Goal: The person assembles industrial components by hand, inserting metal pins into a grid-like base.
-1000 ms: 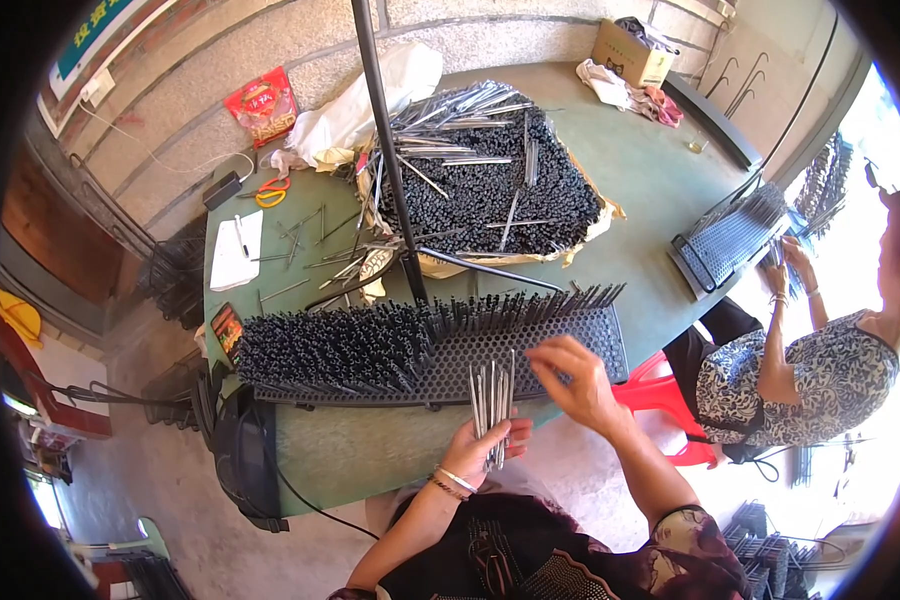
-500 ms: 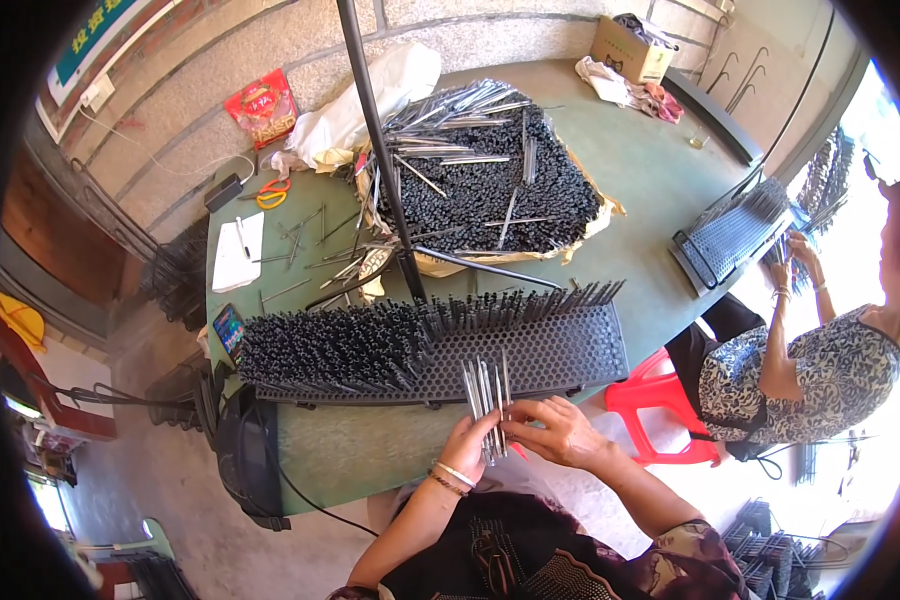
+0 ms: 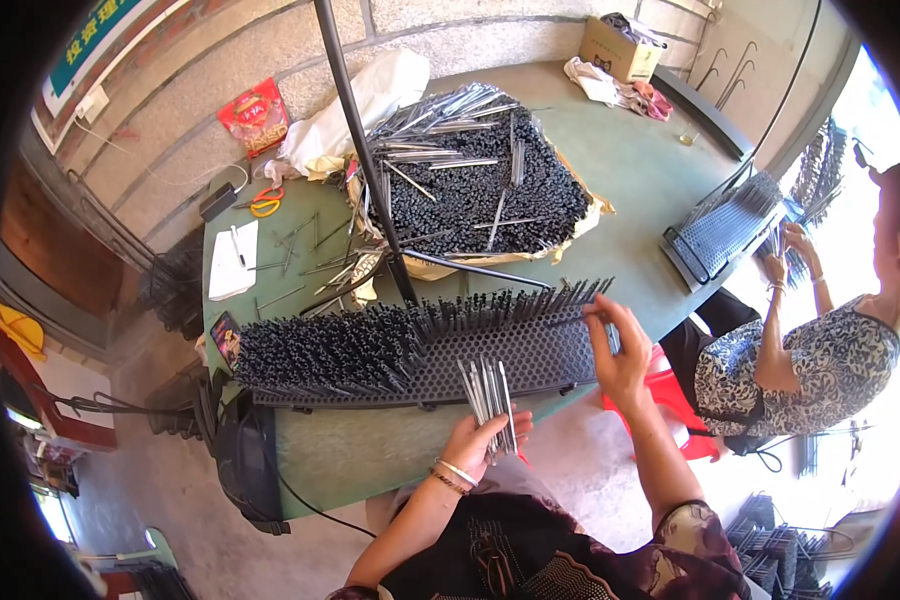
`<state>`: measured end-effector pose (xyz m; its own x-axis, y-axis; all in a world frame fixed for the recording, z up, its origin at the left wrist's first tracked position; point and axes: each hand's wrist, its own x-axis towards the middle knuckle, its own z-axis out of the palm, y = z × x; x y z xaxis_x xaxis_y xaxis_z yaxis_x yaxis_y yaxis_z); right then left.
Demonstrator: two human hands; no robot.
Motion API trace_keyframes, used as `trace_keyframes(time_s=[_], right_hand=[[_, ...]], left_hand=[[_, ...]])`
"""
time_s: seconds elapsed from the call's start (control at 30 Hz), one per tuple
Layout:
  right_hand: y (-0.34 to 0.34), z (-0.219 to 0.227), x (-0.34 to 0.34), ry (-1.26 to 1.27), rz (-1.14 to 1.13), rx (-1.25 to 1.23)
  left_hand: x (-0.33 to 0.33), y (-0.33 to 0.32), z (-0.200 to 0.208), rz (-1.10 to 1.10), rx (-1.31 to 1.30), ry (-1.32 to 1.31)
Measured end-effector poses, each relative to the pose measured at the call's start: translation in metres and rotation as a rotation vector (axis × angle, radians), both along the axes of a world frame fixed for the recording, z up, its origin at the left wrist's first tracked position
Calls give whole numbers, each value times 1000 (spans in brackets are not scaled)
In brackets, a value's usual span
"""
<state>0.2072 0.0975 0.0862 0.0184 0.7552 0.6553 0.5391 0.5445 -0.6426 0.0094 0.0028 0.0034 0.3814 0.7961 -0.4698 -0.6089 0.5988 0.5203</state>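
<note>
My left hand [image 3: 478,440] is closed around a bundle of thin metal rods [image 3: 488,395], held upright and fanned out just in front of the rack's near edge. A long black rack [image 3: 510,362] with rows of round holes lies before me on the table. Densely packed upright rods [image 3: 320,350] fill its left half, and a strip of them runs along the far edge. My right hand [image 3: 618,355] is over the rack's right end, fingertips pinched at the last rods of that strip. A thin dark rod seems to be between those fingertips; it is hard to make out.
A big wrapped pile of rods [image 3: 485,190] stands behind the rack, beside a black upright pole [image 3: 355,120]. Orange scissors [image 3: 266,202], a notepad [image 3: 232,262] and a phone [image 3: 226,338] lie left. A co-worker [image 3: 795,350] handles rods at another rack [image 3: 725,230] on the right.
My right hand has left the bundle and moved up and right to the rack's far right end. The left hand keeps the bundle in nearly the same place, its fingers slightly more opened out.
</note>
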Motion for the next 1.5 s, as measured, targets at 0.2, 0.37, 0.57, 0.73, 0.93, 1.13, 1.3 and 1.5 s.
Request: trace_keyframes(time_s=[0.2, 0.37, 0.57, 0.73, 0.93, 1.13, 1.3, 1.5], right_hand=[[30, -8, 0, -36, 68, -5], [38, -6, -2, -79, 69, -28], [42, -14, -6, -377, 66, 33], [40, -13, -10, -536, 24, 42], [31, -7, -16, -487, 16, 112], [-27, -6, -20, -589, 751, 29], [-52, -43, -24, -713, 702, 191], [-55, -50, -23, -649, 670, 268]], left_hand=[[-1, 0, 0, -6, -11, 56], [-4, 0, -3, -8, 21, 86], [-4, 0, -1, -24, -14, 91], [-4, 1, 1, -29, -77, 58], [-7, 1, 0, -6, -24, 28], [-11, 3, -5, 11, -40, 8], [-12, 1, -15, 48, 7, 46], [-8, -2, -9, 56, -16, 49]])
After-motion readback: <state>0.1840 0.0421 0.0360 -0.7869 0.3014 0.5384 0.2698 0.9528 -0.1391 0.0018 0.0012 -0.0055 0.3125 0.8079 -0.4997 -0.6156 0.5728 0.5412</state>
